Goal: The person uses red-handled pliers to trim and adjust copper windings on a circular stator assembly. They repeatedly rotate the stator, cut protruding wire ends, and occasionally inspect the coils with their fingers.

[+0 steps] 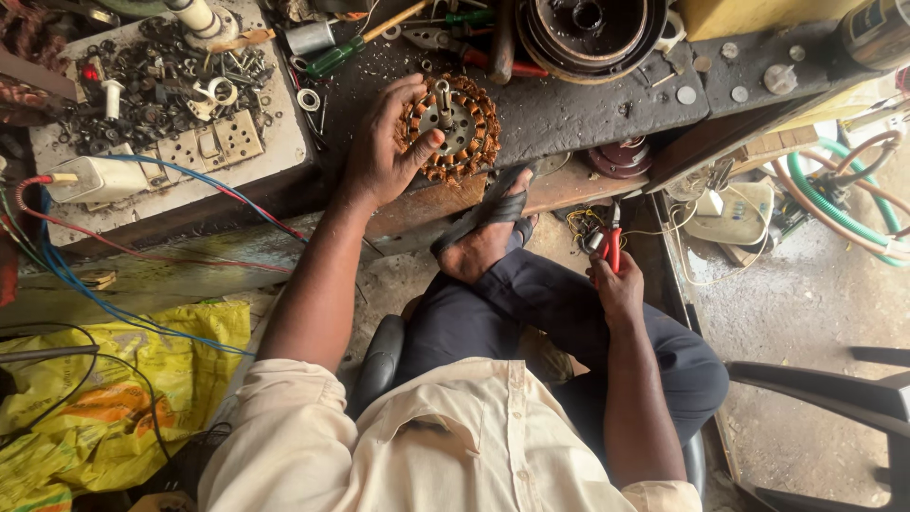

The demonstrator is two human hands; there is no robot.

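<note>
Gripping a copper-wound stator (453,128) with left hand (384,152) fingers, right hand (616,284) clenched around red pliers (609,242).

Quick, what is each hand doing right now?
Left hand: closed on the copper-wound stator on the bench.
Right hand: closed on red-handled pliers.

One copper-wound stator (453,128), one red-handled pliers (609,242), two hands.
</note>
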